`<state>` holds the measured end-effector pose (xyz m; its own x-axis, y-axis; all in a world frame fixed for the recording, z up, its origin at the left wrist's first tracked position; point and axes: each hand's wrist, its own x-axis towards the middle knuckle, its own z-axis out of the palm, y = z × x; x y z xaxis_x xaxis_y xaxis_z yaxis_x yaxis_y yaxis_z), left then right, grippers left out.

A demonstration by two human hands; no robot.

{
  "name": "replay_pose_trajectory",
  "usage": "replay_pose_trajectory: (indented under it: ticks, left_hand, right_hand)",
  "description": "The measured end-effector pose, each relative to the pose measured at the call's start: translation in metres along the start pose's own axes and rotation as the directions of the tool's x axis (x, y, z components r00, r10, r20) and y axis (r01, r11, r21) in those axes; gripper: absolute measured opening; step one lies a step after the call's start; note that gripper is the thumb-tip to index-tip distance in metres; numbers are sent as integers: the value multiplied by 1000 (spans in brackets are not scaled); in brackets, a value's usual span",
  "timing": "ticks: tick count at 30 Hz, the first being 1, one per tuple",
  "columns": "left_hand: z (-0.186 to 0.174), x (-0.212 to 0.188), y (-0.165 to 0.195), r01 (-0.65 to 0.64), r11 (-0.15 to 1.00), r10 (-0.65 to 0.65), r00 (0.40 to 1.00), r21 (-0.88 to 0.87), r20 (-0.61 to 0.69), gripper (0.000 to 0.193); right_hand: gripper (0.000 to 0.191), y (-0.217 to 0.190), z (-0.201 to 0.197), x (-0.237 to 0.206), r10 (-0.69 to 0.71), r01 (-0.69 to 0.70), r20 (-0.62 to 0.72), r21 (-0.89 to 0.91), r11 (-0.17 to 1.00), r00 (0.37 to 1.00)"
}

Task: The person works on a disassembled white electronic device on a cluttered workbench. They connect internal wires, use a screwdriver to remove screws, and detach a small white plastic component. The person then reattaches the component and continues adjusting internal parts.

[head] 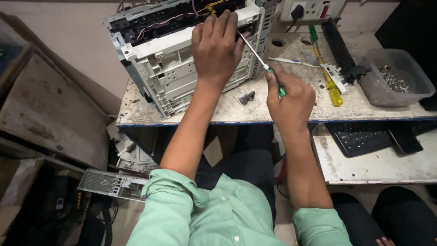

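One grey-white plastic printer chassis (pixel 182 59), stripped of its covers and showing wires along its top, stood tilted on the left part of the worn white worktable (pixel 227 111). The left hand (pixel 216 45) lay over its upper edge, fingers curled down and pressing on the frame. The right hand (pixel 289 98) was closed around the green handle of one long-shafted screwdriver (pixel 255 52), whose metal tip reached in at the chassis just beside the left fingers.

One small dark loose part (pixel 247 97) lay on the table between the two hands. To the right lay one second screwdriver with a green and yellow handle (pixel 325 70), one white pen-like tool (pixel 291 61), and one long black roller unit (pixel 342 52). Beyond those stood one clear plastic tub holding a heap of metal screws (pixel 393 77), too many and too small to count.

One black keyboard (pixel 359 136) rested on a lower pull-out shelf (pixel 378 166), with one dark flat device (pixel 405 136) just beside it. One white wall socket strip (pixel 312 9) with a black plug sat behind the table. The tabletop was stained and scuffed with a blue edge. On the floor to the left lay one perforated grey metal panel (pixel 114 184) and worn wooden boards (pixel 50 114).
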<state>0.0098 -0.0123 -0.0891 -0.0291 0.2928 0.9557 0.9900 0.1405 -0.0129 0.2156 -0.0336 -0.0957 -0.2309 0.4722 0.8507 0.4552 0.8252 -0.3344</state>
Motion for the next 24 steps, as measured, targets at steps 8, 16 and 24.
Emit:
replay_pose_trajectory:
  ticks: [8, 16, 24]
  left_hand:
    - [-17, 18, -3, -78, 996, 71, 988, 45, 139, 51]
    - [-18, 57, 3, 35, 990, -90, 895, 134, 436, 74]
    - [-23, 53, -2, -94, 993, 55, 908, 73, 415, 74]
  right_hand:
    - [26, 11, -11, 24, 145, -188, 262, 150, 971, 954]
    - [32, 0, -24, 58, 93, -25, 322, -207, 978, 942]
    - [24, -23, -20, 56, -206, 334, 310, -450, 828, 928]
